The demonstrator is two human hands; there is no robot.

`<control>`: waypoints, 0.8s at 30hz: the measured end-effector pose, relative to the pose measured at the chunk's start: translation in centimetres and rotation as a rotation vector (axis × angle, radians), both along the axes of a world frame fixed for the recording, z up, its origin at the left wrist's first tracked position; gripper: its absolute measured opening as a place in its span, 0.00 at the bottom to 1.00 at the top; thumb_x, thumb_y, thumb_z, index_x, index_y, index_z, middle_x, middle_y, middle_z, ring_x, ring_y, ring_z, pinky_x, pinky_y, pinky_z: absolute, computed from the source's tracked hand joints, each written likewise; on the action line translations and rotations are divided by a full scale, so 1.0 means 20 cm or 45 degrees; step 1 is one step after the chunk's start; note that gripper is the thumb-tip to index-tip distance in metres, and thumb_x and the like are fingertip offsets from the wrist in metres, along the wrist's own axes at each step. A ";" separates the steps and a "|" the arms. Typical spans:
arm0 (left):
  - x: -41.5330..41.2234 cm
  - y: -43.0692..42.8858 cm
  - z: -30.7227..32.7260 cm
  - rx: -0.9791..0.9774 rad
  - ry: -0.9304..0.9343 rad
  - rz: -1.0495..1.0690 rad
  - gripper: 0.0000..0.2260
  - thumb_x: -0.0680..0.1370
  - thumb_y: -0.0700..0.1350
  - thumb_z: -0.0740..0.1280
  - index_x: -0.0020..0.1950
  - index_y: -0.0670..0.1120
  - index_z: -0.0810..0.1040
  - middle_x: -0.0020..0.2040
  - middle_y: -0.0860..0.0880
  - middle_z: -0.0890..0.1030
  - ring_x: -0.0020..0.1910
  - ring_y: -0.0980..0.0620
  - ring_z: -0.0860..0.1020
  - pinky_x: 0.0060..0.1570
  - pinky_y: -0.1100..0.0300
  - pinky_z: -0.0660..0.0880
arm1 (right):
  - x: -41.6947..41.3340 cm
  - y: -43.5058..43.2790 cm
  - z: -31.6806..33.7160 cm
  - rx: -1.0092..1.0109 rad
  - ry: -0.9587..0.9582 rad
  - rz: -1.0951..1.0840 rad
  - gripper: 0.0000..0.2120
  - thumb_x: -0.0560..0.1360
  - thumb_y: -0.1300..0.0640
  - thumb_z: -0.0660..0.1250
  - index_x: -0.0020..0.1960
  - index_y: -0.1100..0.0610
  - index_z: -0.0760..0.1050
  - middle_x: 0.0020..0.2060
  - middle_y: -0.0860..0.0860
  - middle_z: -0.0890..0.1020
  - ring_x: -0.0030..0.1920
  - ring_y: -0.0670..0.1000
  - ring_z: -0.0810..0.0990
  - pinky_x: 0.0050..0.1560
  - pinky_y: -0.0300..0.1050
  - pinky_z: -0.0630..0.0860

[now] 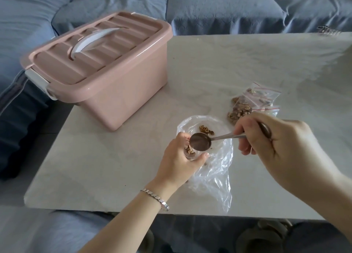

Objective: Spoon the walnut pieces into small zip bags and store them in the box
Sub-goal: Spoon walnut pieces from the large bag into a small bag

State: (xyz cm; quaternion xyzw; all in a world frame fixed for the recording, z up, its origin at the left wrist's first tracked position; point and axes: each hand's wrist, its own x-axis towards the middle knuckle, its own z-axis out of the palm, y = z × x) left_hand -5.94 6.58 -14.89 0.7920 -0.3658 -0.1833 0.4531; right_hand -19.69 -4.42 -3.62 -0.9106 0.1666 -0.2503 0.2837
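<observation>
Pale marble-look table (228, 62) in front of a blue sofa (209, 5), nothing fancy. The left hand (179, 161) is curled round a small zip bag (190, 153) with some walnut in it, mouth held up. The right hand (276, 140) pinches the spoon (201, 141) by its handle. Handle runs left-right, and the bowl sits right over the bag mouth, looking pretty much empty.

The leftover walnut pieces (206, 130) lie just beyond the spoon bowl, inside the big clear bag (215, 172), so I'd guess the next scoop is a short reach away from the body. Filled zip bags (253, 102) are piled off to the right. The pink box (106, 77) is far left, nearer the left hand, lid shut.

No readable labels, just red stripes on the bags.
</observation>
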 end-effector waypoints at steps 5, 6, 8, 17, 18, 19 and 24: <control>0.01 0.03 0.01 -0.055 0.061 0.031 0.14 0.70 0.47 0.74 0.49 0.48 0.70 0.43 0.52 0.79 0.42 0.56 0.78 0.43 0.67 0.74 | -0.04 0.00 -0.04 0.240 -0.136 -0.066 0.14 0.77 0.47 0.53 0.39 0.46 0.74 0.32 0.45 0.81 0.32 0.41 0.79 0.35 0.26 0.71; 0.02 0.04 0.02 -0.087 0.079 0.067 0.14 0.70 0.46 0.73 0.48 0.48 0.69 0.42 0.52 0.79 0.41 0.57 0.79 0.44 0.66 0.75 | -0.05 -0.02 -0.04 0.345 -0.222 -0.132 0.15 0.76 0.48 0.53 0.38 0.48 0.74 0.32 0.45 0.81 0.31 0.43 0.79 0.35 0.27 0.72; 0.03 0.07 0.05 -0.177 0.143 0.167 0.12 0.71 0.44 0.73 0.46 0.48 0.70 0.41 0.52 0.80 0.40 0.58 0.79 0.44 0.62 0.77 | -0.09 -0.06 -0.06 0.510 -0.379 -0.266 0.15 0.77 0.50 0.53 0.37 0.50 0.74 0.31 0.47 0.82 0.29 0.48 0.80 0.33 0.33 0.75; 0.02 0.09 0.22 -0.341 0.134 0.218 0.14 0.70 0.41 0.73 0.47 0.48 0.69 0.36 0.56 0.78 0.35 0.61 0.76 0.42 0.70 0.72 | -0.17 -0.11 -0.50 1.501 -0.202 -0.712 0.14 0.80 0.56 0.54 0.44 0.62 0.74 0.28 0.56 0.82 0.30 0.52 0.82 0.32 0.39 0.80; 0.01 0.08 0.22 -0.310 0.126 0.176 0.14 0.70 0.41 0.73 0.47 0.47 0.69 0.35 0.57 0.77 0.35 0.61 0.76 0.42 0.70 0.72 | -0.17 -0.10 -0.53 1.576 -0.161 -0.721 0.13 0.80 0.56 0.56 0.46 0.62 0.75 0.30 0.57 0.82 0.31 0.52 0.82 0.31 0.39 0.80; 0.00 0.07 0.22 -0.276 0.118 0.133 0.14 0.70 0.42 0.73 0.47 0.46 0.69 0.35 0.57 0.77 0.35 0.61 0.76 0.42 0.70 0.72 | -0.18 -0.10 -0.55 1.631 -0.119 -0.733 0.11 0.79 0.57 0.58 0.47 0.61 0.76 0.32 0.57 0.82 0.32 0.52 0.82 0.31 0.39 0.80; -0.05 0.03 0.23 -0.201 0.062 0.016 0.14 0.69 0.45 0.74 0.45 0.49 0.69 0.33 0.54 0.77 0.39 0.60 0.77 0.43 0.73 0.71 | -0.22 -0.14 -0.58 1.251 0.369 -0.827 0.13 0.74 0.58 0.68 0.58 0.58 0.74 0.38 0.55 0.82 0.34 0.51 0.81 0.37 0.43 0.79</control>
